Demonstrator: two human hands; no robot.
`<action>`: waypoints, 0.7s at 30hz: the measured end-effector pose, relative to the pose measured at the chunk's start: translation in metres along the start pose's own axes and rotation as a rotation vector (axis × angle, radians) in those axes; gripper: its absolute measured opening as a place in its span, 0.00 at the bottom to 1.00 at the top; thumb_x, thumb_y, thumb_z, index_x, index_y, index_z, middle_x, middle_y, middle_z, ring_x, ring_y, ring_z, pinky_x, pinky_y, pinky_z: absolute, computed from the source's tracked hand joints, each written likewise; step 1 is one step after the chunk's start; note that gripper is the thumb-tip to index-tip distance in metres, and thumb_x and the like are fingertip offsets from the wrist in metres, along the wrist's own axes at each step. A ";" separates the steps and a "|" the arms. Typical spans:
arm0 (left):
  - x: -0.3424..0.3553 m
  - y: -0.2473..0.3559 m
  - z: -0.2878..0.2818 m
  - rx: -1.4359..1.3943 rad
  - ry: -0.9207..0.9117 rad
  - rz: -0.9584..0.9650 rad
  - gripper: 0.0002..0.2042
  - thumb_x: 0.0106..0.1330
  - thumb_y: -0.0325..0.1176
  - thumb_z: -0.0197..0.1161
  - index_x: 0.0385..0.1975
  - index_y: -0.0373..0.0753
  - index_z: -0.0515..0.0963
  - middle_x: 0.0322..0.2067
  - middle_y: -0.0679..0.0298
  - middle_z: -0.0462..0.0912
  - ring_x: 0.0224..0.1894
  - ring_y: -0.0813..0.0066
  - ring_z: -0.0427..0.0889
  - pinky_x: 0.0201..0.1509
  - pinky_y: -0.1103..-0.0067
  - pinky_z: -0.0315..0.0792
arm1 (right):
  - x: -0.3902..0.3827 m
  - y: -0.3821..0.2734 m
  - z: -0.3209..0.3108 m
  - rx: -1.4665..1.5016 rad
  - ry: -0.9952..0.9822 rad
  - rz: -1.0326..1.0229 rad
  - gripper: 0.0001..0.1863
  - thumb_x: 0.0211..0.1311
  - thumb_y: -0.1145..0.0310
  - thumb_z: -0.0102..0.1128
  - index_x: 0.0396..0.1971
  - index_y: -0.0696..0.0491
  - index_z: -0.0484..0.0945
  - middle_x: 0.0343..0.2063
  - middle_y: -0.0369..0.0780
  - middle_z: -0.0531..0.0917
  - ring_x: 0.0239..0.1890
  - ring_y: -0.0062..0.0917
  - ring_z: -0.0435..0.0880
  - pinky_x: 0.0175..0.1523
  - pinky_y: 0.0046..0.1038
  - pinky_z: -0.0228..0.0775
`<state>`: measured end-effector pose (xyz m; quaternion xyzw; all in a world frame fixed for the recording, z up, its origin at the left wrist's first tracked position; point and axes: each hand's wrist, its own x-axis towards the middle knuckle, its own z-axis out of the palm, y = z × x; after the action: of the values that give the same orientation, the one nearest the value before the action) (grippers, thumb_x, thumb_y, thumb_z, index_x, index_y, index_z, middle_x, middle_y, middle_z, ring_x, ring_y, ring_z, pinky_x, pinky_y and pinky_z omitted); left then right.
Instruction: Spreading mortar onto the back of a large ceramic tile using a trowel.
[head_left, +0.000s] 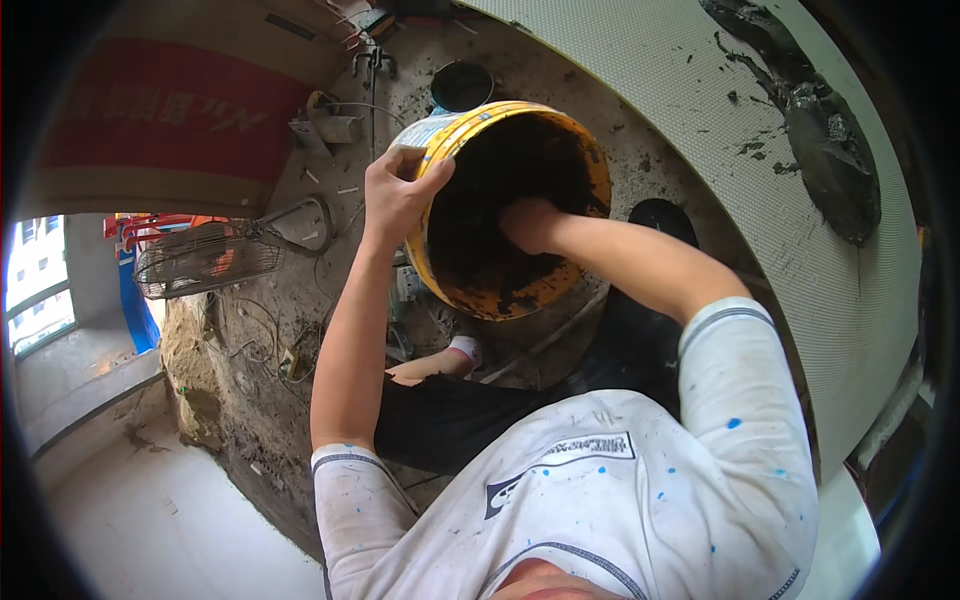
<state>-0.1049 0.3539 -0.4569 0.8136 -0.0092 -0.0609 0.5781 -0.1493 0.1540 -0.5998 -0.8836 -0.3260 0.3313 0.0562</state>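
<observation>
The left grip point(402, 192) is clamped on the stiff-looking yellow bucket point(462, 126), whose rim seems the best hold (dark residue point(500, 165) looks slippery); the right grip point(532, 224), inside, is unreadable.

An indoor building or renovation site, by the look of it: the floor point(630, 145) is gritty and littered, a sandy heap point(187, 340) and a window point(38, 265) show at left, a yellow bucket point(420, 240) is dark-smeared inside, and a dark, wet-looking mound point(835, 160) lies on a pale panel point(660, 55) at right.
</observation>
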 end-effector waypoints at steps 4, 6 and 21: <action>-0.005 -0.001 -0.005 0.052 -0.007 -0.016 0.23 0.63 0.40 0.84 0.44 0.24 0.86 0.36 0.61 0.91 0.38 0.81 0.86 0.47 0.81 0.81 | 0.003 -0.004 -0.085 0.111 0.051 -0.028 0.21 0.75 0.68 0.56 0.63 0.54 0.85 0.66 0.51 0.84 0.69 0.40 0.84 0.70 0.42 0.79; -0.005 0.009 0.008 0.203 -0.103 0.048 0.17 0.66 0.34 0.82 0.46 0.28 0.87 0.38 0.67 0.89 0.39 0.85 0.84 0.48 0.84 0.78 | 0.040 -0.008 -0.054 0.452 0.737 -0.202 0.22 0.78 0.66 0.52 0.66 0.54 0.82 0.66 0.51 0.84 0.69 0.41 0.83 0.74 0.43 0.74; -0.009 0.012 0.016 0.140 -0.086 0.036 0.23 0.62 0.39 0.85 0.45 0.25 0.86 0.38 0.61 0.91 0.41 0.80 0.86 0.50 0.80 0.80 | 0.051 0.012 -0.042 0.403 0.640 -0.170 0.23 0.81 0.63 0.48 0.66 0.54 0.83 0.64 0.51 0.85 0.65 0.46 0.86 0.71 0.45 0.78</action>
<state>-0.1145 0.3358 -0.4500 0.8482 -0.0532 -0.0847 0.5201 -0.0871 0.1809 -0.5990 -0.8834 -0.2924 0.0903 0.3548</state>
